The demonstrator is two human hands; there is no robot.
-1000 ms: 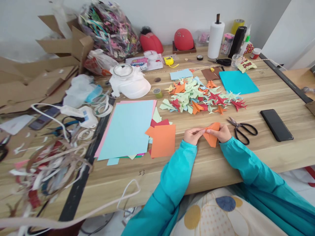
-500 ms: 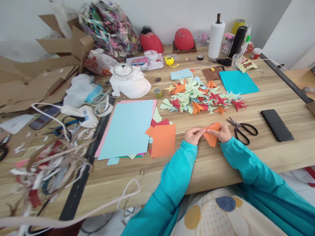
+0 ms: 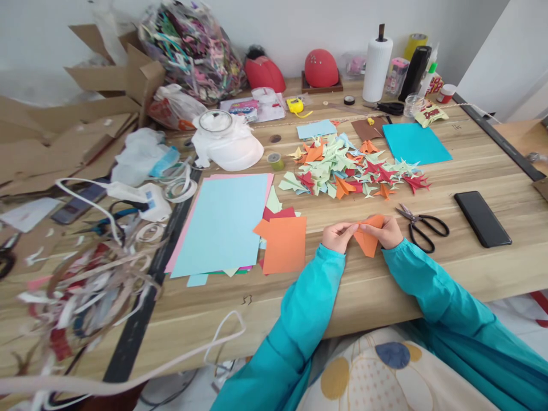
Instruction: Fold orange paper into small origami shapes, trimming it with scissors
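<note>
A partly folded piece of orange paper (image 3: 367, 244) is held just above the table's front part. My left hand (image 3: 338, 235) pinches its left corner between thumb and fingers. On the other side my right hand (image 3: 389, 232) grips it, the thumb lying across its upper face. Beyond my hands is a heap of folded paper shapes (image 3: 334, 160) in pale green, orange, red and blue. Flat orange sheets (image 3: 285, 245) lie to the left of my left hand. Black-handled scissors (image 3: 422, 224) rest just right of my right hand.
A black phone (image 3: 482, 218) lies at the right. Large light blue sheets (image 3: 225, 222) are stacked left of centre. Cables and ribbon scraps (image 3: 98, 291) crowd the left side, beside an open cardboard box (image 3: 103, 114). A turquoise square (image 3: 416, 142) lies behind the heap.
Hardly anything differs. Both hands keep their pinch on the orange paper in the same place, and the whole view has shifted very slightly.
</note>
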